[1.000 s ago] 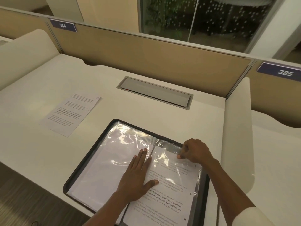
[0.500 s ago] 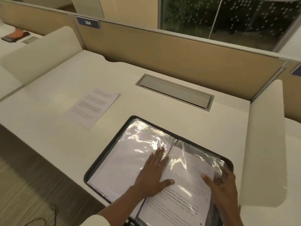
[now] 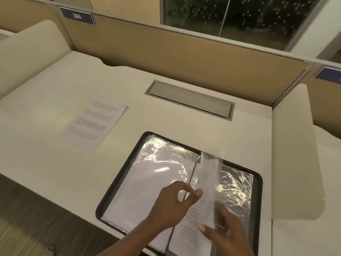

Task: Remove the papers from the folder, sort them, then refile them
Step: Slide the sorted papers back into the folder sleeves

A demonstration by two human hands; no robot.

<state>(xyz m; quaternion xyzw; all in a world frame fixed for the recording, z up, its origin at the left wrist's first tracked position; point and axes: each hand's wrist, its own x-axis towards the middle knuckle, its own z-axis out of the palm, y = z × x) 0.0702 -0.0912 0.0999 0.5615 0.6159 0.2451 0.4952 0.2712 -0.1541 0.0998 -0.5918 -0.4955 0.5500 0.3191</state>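
Folder (image 3: 119, 176) lies open on the desk (image 3: 55, 172); over it the right hand (image 3: 227, 237) pinches a raised sheet (image 3: 208, 174), left hand's (image 3: 171, 207) grip unclear.

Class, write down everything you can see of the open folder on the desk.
The folder lies open flat on the desk, black-rimmed with rounded corners. Its glossy clear sleeves hold white sheets. The left hand is curled over its spine; the right hand grips a blurred printed sheet over its right half.
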